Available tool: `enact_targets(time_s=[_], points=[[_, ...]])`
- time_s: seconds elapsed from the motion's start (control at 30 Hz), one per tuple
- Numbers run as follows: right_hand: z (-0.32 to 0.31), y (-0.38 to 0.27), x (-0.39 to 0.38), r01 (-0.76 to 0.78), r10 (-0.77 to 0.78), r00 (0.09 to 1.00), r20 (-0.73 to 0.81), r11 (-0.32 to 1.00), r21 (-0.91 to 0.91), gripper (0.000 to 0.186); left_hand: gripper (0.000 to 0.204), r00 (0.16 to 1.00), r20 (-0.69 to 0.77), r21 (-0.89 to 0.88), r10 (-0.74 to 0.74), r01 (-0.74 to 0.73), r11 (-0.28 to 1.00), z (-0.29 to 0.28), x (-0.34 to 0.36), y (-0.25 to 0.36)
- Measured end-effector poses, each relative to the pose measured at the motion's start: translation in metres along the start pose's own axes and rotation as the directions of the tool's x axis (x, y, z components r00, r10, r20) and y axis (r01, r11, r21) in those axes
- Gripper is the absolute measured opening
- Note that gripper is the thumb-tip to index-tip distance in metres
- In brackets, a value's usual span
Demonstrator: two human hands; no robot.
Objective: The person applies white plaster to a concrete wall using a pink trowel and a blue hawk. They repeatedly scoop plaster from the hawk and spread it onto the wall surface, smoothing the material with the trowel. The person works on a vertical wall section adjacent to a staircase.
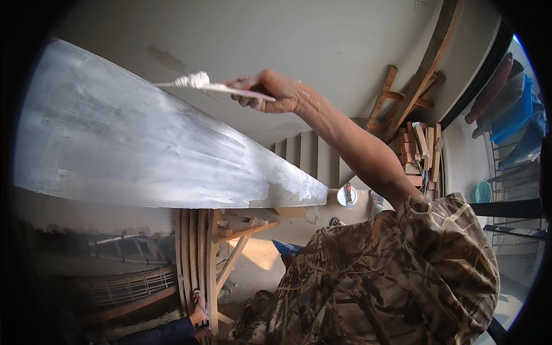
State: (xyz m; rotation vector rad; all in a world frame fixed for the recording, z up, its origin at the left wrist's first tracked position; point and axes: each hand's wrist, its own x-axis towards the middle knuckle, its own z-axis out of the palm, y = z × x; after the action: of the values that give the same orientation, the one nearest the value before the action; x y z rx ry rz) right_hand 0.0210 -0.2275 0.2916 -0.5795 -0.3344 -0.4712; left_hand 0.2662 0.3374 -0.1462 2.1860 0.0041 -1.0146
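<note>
My right hand is raised in front of a pale wall, its arm reaching in from the right. Its fingers curl round a flat putty trowel, whose thin blade points left. A mound of white putty sits on top of the blade. Below and left of the trowel stretches a long wall face, coated in streaky white putty; toward its right end a greyer patch shows. The blade appears apart from this face, though its far tip overlaps the upper edge in view. My left hand is out of view.
Wooden planks stand under the coated wall, with a sandalled foot on them. Lower down are a white bucket with a red-handled putty knife and stairs. Stacked bricks and leaning timber are at right.
</note>
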Motion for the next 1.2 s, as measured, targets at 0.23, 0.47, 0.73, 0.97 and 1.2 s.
enact_targets(time_s=[0.23, 0.47, 0.73, 0.97, 1.2], points=[[0.033, -0.029, -0.081, 0.394, -0.392, 0.919, -0.047, 0.910, 0.129, 0.029, 0.052, 0.999, 0.048, 0.053, 0.018, -0.020, 0.998, -0.024, 0.024, 0.014], [-0.035, 0.087, -0.281, 0.473, -0.459, 0.672, -0.581, 0.870, -0.141, 0.049, 0.052, 1.000, 0.025, 0.117, -0.009, 0.006, 0.993, -0.052, 0.027, 0.011], [-0.062, 0.203, -0.441, 0.146, -0.065, 0.554, -0.830, 0.989, 0.020, 0.055, 0.051, 0.988, -0.081, 0.197, -0.131, 0.145, 0.970, -0.053, 0.006, -0.003], [-0.155, 0.297, -0.513, 0.203, -0.042, 0.444, -0.895, 0.978, 0.055, 0.051, 0.062, 0.990, 0.007, 0.500, -0.142, 0.120, 0.858, 0.032, 0.006, -0.015], [-0.303, 0.383, -0.564, -0.004, 0.061, 0.335, -0.940, 0.998, 0.064, 0.034, 0.064, 0.989, 0.148, 0.631, 0.009, -0.102, 0.769, 0.115, -0.001, -0.099]])
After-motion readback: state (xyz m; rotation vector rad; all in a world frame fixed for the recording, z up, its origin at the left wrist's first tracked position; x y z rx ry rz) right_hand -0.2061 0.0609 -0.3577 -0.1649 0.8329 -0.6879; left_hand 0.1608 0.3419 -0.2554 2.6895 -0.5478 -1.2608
